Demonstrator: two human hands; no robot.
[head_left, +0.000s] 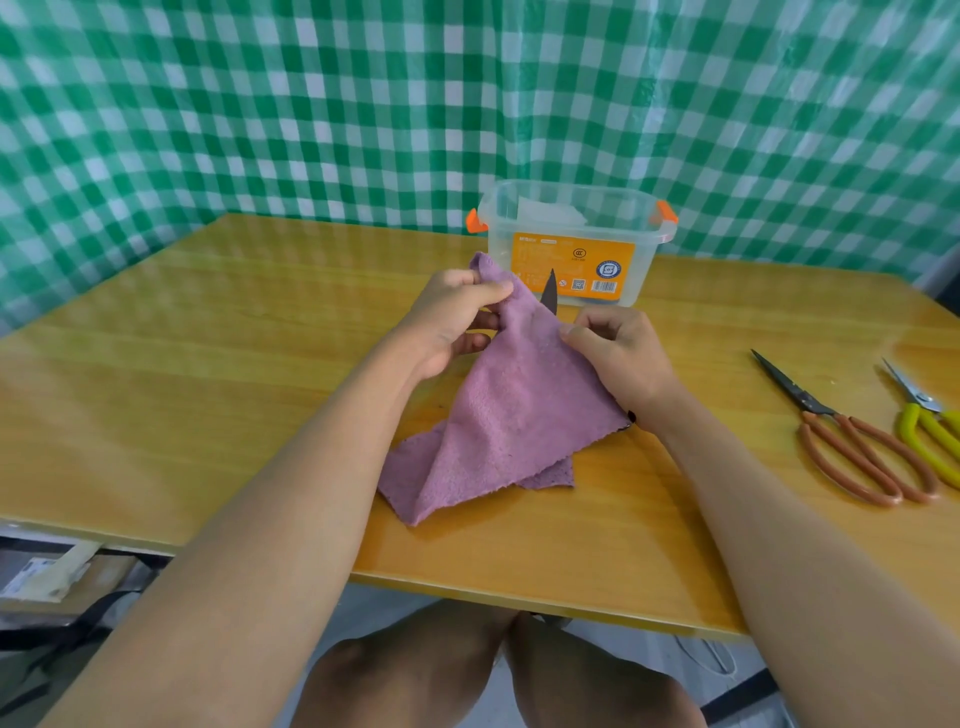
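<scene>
A purple fleecy cloth (511, 415) is draped over a pair of scissors in the middle of the wooden table (208, 364). Only a dark pointed blade tip (549, 291) sticks out above the cloth, and a dark bit of handle shows at the cloth's right edge. My left hand (447, 327) pinches the cloth's upper corner just left of the blade. My right hand (618, 353) grips the covered scissors through the cloth at its right side. The cloth's lower end lies crumpled on the table.
A clear plastic box (569, 244) with orange clips and an orange label stands behind the cloth. Scissors with brown handles (852, 436) and scissors with yellow handles (924, 421) lie at the right. A green checked curtain hangs behind. My knees show below the table's front edge.
</scene>
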